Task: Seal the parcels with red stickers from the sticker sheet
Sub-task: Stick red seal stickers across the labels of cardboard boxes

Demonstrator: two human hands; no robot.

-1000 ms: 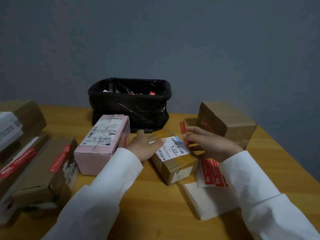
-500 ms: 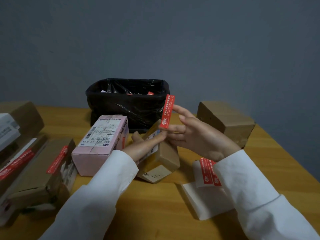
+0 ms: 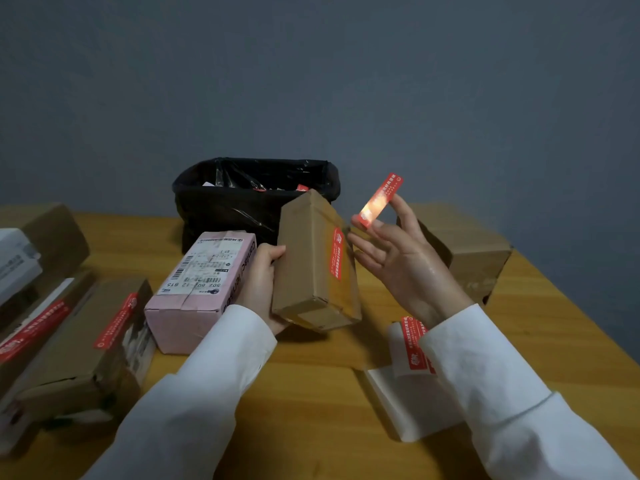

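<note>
My left hand [image 3: 261, 282] grips a small brown cardboard parcel [image 3: 311, 261] and holds it tilted up off the table; one red sticker runs down its right face. My right hand [image 3: 398, 258] is raised just right of the parcel, fingers spread, with a loose red sticker [image 3: 379, 199] stuck to its fingertips and pointing up to the right. The white sticker sheet [image 3: 412, 386] lies on the table under my right forearm, with a few red stickers on it, partly hidden by my sleeve.
A pink box [image 3: 201, 289] with a shipping label lies left of the held parcel. Behind stands a black-lined bin [image 3: 249, 199]. Brown boxes bearing red stickers [image 3: 79, 341] are stacked at the left; another brown box [image 3: 471, 254] stands at the right on the wooden table [image 3: 311, 393].
My left hand lifted the small parcel from the table and turned it upright, showing its stickered side. My right hand carried the red sticker up and to the right.
</note>
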